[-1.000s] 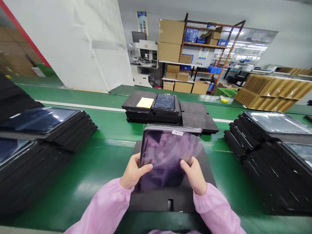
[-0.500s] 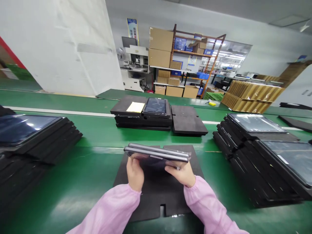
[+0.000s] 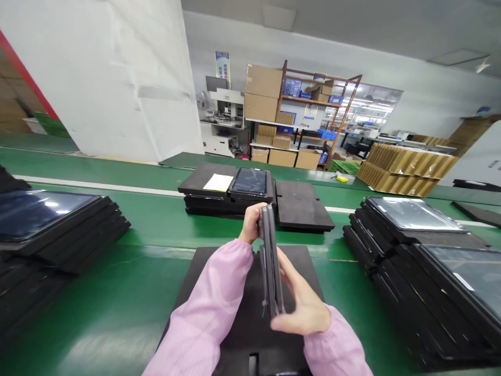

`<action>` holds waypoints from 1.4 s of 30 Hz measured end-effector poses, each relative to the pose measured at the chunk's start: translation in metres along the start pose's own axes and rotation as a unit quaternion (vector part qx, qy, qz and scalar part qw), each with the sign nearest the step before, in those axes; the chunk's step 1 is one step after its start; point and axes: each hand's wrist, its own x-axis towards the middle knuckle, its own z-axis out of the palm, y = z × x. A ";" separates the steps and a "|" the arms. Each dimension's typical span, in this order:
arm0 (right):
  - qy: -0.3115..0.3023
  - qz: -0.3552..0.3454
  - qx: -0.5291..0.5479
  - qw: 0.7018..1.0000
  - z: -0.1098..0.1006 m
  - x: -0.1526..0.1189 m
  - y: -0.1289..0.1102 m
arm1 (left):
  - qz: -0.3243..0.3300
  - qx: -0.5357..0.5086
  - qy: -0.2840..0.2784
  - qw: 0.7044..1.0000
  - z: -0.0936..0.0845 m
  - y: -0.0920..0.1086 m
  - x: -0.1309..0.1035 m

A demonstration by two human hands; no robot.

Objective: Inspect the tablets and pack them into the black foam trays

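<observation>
Two thin tablets, pressed face to face, stand on edge between my hands, turned so their narrow sides face me. My left hand is closed around their far upper end. At the near end, my right hand has its fingers along the right face and its thumb at the lower edge. Beneath them lies a black foam pad with a small notch near its front.
Black foam trays with tablets are stacked on the left and right. Behind my hands, another foam stack carries a yellow paper and a tablet. Cardboard dividers stand at the back right of the green table.
The two tablets have turned from lying crosswise to standing on edge, pointing away from me. My left hand moved up and away; my right hand came to the near end.
</observation>
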 end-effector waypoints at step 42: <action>0.254 0.059 0.142 0.955 -0.039 0.003 -0.026 | -0.060 0.085 0.017 0.994 0.015 -0.007 0.003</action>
